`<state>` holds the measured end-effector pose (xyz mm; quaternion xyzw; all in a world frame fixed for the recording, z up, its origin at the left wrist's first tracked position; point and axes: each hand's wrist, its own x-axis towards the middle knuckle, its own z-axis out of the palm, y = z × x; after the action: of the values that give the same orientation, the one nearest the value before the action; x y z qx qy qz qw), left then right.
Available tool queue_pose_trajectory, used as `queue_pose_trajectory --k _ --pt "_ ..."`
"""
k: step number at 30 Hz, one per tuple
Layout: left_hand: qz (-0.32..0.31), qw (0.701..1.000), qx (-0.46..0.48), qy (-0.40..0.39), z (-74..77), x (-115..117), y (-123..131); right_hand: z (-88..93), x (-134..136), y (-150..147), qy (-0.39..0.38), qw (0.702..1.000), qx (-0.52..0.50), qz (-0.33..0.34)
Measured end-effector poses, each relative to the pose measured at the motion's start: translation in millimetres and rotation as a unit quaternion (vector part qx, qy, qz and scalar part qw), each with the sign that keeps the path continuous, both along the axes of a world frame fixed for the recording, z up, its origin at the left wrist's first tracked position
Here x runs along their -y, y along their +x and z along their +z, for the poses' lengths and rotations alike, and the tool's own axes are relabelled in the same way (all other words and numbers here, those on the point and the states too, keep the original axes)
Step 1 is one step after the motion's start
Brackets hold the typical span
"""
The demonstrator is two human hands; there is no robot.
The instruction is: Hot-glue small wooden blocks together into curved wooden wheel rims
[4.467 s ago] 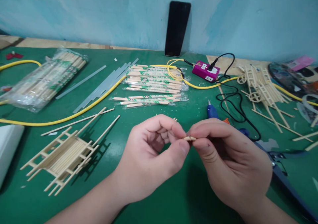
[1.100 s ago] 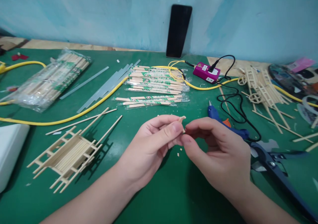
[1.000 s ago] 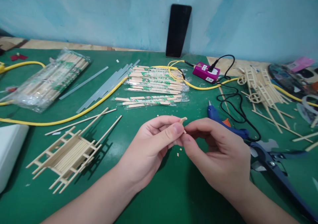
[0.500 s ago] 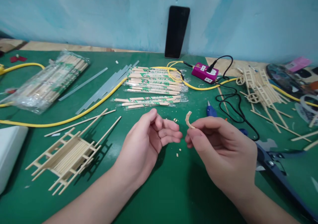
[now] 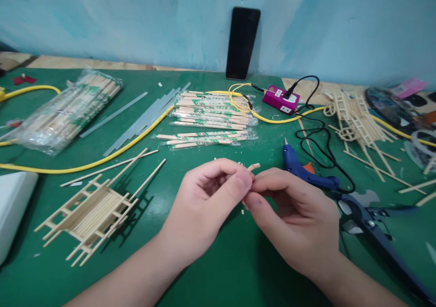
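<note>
A thin curved strip of pale wood (image 5: 254, 166) sits at the meeting point of my hands, with only its upper end showing above the fingertips. My left hand (image 5: 204, 198) presses its thumb and fingers against the strip from the left. My right hand (image 5: 293, 216) pinches the same strip from the right. Its lower part is hidden by my fingers. Tiny wood chips (image 5: 243, 211) lie on the green mat just under my fingers.
A chopstick ladder frame (image 5: 91, 211) stands left of my hands, and a blue glue gun (image 5: 303, 171) and dark scissors (image 5: 371, 230) lie to the right. Wrapped chopsticks (image 5: 211, 116), glue sticks (image 5: 143, 121), and a yellow cable (image 5: 102, 159) lie beyond.
My left hand, open and apart half a second ago, has come back to the strip. My right hand has lowered the strip, and the hands now grip it together.
</note>
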<state>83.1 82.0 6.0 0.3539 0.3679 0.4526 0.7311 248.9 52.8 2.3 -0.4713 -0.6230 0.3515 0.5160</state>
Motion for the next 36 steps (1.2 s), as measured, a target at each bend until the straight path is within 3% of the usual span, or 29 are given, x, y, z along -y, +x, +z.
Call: queue_pose_trajectory --k 10,16,21,29,36 --pt "-0.040 0.996 0.067 -0.045 5.1 -4 -2 -1.7 -4 10 -0.039 0.995 -0.058 -0.078" --pt "-0.076 0.989 0.107 -0.073 2.3 -4 -3 5.3 -8 15 -0.006 0.999 -0.023 -0.034" --pt "-0.072 0.994 0.055 -0.054 0.0 -3 -2 11.3 -7 14 0.028 1.000 -0.007 -0.004" --pt "-0.083 0.996 -0.026 0.024 -3.9 1 -3 13.3 -7 16 0.017 1.000 0.002 0.004" --pt "-0.072 0.993 -0.061 0.064 2.8 0 1 17.3 -8 14 -0.007 1.000 0.018 -0.003"
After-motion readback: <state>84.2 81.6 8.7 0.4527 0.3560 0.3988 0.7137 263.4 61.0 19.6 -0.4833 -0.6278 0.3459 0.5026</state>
